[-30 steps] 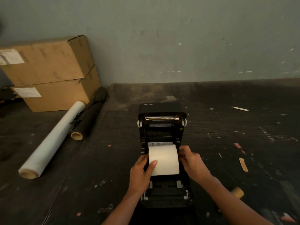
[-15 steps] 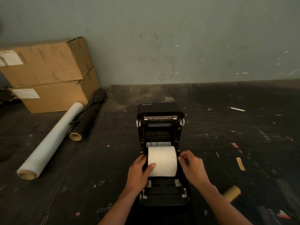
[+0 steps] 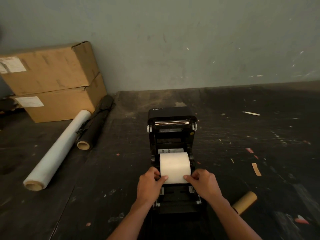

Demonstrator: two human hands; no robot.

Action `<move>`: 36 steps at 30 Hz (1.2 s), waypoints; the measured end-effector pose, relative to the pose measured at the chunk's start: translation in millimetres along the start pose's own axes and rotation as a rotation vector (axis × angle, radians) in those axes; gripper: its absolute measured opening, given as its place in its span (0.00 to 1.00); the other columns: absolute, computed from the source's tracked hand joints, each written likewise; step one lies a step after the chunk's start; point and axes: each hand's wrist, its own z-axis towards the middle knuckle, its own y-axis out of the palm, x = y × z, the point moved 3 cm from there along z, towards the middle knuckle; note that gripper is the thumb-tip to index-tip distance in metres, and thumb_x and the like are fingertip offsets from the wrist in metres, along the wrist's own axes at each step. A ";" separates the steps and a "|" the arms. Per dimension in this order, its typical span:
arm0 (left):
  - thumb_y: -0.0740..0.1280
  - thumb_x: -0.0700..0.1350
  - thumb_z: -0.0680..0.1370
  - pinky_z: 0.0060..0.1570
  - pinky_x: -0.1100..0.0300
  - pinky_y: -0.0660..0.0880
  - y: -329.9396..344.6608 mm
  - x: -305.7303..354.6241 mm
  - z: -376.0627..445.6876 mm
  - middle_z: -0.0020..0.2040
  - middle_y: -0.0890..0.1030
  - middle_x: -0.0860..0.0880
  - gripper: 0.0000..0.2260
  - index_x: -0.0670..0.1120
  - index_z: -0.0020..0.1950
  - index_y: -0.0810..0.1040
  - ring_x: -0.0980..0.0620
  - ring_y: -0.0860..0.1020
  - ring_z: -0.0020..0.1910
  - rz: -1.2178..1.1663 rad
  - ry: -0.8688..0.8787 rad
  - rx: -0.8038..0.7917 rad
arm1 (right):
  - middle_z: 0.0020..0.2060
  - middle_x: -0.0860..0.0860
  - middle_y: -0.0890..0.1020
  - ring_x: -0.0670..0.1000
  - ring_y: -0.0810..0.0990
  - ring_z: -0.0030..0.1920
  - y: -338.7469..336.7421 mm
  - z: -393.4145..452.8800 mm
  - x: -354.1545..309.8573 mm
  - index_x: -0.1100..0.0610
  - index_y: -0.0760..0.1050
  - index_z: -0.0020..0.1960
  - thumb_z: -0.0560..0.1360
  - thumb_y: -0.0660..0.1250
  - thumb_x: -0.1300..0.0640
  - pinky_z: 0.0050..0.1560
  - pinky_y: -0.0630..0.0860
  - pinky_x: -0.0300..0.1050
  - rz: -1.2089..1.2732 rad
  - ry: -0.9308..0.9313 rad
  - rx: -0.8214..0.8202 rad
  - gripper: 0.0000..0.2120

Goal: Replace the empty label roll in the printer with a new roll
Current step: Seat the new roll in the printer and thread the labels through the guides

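One dark, scuffed counter (image 3: 259, 153) carries two stacked cardboard boxes (image 3: 52, 80) far left, with two long rolls beside them, one white film (image 3: 57, 149), one black (image 3: 95, 125). One black plastic printer (image 3: 171, 116) stands open at the centre, one white label roll (image 3: 174, 166) seated inside. Left hand (image 3: 150, 184) and right hand (image 3: 204, 185) pinch the roll's near edge with curled fingers. One bare cardboard tube (image 3: 245, 202) lies near right.

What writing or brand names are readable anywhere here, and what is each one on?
"Xprinter": on the raised lid of the black printer.
Sticker inside the lid: too small to read.
Diagram strip behind the white label roll: unreadable.
Paper labels on the two cardboard boxes: blurred, unreadable.
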 end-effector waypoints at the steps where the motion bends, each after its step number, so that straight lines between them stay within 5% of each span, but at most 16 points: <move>1: 0.73 0.51 0.73 0.36 0.67 0.72 0.5 1.2 0.0 0.40 0.79 0.55 0.09 0.55 0.41 0.72 0.60 0.78 0.39 0.006 0.002 -0.013 | 0.35 0.46 0.80 0.42 0.79 0.35 0.2 -1.3 -0.6 0.46 0.73 0.39 0.70 0.70 0.43 0.32 0.72 0.34 0.004 0.004 0.009 0.09; 22: 0.72 0.51 0.74 0.33 0.68 0.68 -8.1 6.0 4.0 0.38 0.80 0.54 0.06 0.52 0.38 0.79 0.60 0.77 0.38 -0.112 -0.078 -0.150 | 0.42 0.48 0.82 0.44 0.80 0.43 -10.5 -13.4 -3.5 0.52 0.78 0.48 0.75 0.68 0.52 0.39 0.73 0.36 0.163 0.001 -0.105 0.05; 29: 0.70 0.50 0.75 0.36 0.70 0.70 -9.8 -5.2 9.3 0.43 0.83 0.52 0.08 0.48 0.47 0.84 0.61 0.79 0.41 0.031 -0.081 -0.311 | 0.33 0.49 0.80 0.42 0.77 0.32 -10.5 -10.1 -1.8 0.51 0.78 0.39 0.74 0.68 0.52 0.33 0.69 0.34 0.077 -0.013 -0.128 0.06; 36: 0.69 0.48 0.77 0.39 0.73 0.70 -6.7 -7.1 6.7 0.46 0.84 0.51 0.07 0.47 0.49 0.84 0.60 0.80 0.42 0.086 -0.008 -0.273 | 0.34 0.49 0.80 0.44 0.79 0.35 -6.4 -11.4 -1.8 0.51 0.78 0.39 0.75 0.68 0.53 0.35 0.70 0.33 0.011 -0.079 -0.113 0.07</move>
